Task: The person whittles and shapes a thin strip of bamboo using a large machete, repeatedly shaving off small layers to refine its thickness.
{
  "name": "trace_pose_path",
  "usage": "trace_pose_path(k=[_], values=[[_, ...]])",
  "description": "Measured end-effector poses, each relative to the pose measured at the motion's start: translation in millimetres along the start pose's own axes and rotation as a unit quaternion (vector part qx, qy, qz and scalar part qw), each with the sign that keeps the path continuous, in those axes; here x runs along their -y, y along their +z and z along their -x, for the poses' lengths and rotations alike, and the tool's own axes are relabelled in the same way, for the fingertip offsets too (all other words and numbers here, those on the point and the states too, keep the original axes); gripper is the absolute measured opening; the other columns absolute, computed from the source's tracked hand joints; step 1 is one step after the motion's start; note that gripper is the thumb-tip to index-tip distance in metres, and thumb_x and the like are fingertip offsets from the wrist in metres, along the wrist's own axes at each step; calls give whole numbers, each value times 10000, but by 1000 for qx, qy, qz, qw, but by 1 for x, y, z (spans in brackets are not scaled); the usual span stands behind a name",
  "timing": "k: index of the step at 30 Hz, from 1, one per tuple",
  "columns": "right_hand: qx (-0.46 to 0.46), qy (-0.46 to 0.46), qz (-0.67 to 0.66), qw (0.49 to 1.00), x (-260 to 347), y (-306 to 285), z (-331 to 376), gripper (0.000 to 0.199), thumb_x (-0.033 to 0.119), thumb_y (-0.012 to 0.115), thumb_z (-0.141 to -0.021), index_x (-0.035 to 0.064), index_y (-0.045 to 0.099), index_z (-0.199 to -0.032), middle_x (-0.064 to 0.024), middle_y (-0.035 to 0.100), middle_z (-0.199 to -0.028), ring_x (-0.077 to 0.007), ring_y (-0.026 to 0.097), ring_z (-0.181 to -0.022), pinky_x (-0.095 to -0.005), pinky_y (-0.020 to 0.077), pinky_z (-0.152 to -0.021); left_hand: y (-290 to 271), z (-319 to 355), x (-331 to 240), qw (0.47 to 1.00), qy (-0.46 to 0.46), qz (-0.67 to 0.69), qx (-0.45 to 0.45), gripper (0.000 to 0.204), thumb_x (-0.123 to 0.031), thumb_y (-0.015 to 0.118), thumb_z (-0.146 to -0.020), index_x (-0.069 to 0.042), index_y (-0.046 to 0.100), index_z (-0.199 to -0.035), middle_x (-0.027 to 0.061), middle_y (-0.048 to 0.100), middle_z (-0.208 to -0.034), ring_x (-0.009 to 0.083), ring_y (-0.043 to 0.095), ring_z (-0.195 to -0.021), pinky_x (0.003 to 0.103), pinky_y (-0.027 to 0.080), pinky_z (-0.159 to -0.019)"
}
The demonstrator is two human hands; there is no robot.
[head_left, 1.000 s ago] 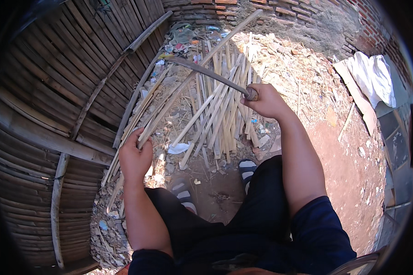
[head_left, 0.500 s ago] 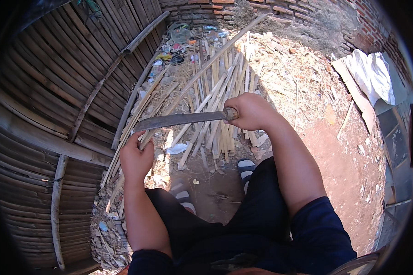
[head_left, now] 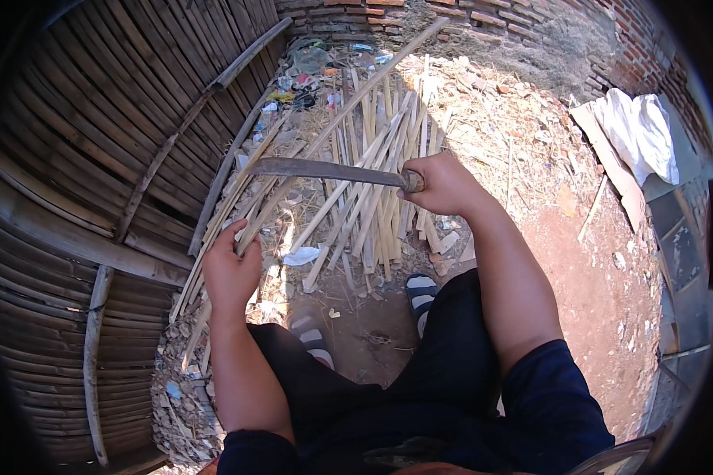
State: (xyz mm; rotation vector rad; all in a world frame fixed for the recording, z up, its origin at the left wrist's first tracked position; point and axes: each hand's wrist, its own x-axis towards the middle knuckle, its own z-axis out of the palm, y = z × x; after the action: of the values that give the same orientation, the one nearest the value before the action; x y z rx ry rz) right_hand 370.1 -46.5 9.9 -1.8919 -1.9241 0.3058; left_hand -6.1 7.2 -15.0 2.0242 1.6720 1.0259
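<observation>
Nearest, the left hand [head_left: 230,273] is curled around a long bamboo pole [head_left: 337,127] that slants up and away past it. Right of it, the right hand [head_left: 444,184] is clenched on the handle of a curved machete [head_left: 317,169], whose blade reaches left across the pole, seemingly touching it. Beyond the hands lie split bamboo strips [head_left: 380,190]; a woven bamboo fence [head_left: 95,158] stands left, a white cloth [head_left: 638,134] far right.

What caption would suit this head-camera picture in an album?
Right hand holds a curved blade against a long bamboo strip gripped by the left hand.
</observation>
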Motion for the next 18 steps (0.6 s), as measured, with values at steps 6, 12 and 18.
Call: trace_pose_path(k=[6,12,18], values=[[28,-26,-3,999,-1,1,-8,321,305,854,-830,68,748,-1018,-171,722,-839,-368,699,-798,-451,534,-739,-10,1,-1,999,-17,-14,23,387,-208,766,-890,-55,746,-1245,103,651,-710,142,577,-609,337,481,-613],[-93,189,-107,972,-74,2,-3,399,367,822,-858,37,752,-1071,-205,729,-914,-362,711,-888,-458,549,-822,-10,-5,1,998,13,-63,-3,427,-246,767,-855,-64,753,-1241,135,658,-682,237,652,-588,368,502,-597],[13,18,-6,1000,-10,1,-1,341,340,834,-845,57,734,-1008,-183,718,-856,-383,704,-840,-473,537,-772,-7,0,-6,999,-7,-46,3,412,-240,767,-862,-67,756,-1235,127,659,-682,227,650,-583,369,502,-598]])
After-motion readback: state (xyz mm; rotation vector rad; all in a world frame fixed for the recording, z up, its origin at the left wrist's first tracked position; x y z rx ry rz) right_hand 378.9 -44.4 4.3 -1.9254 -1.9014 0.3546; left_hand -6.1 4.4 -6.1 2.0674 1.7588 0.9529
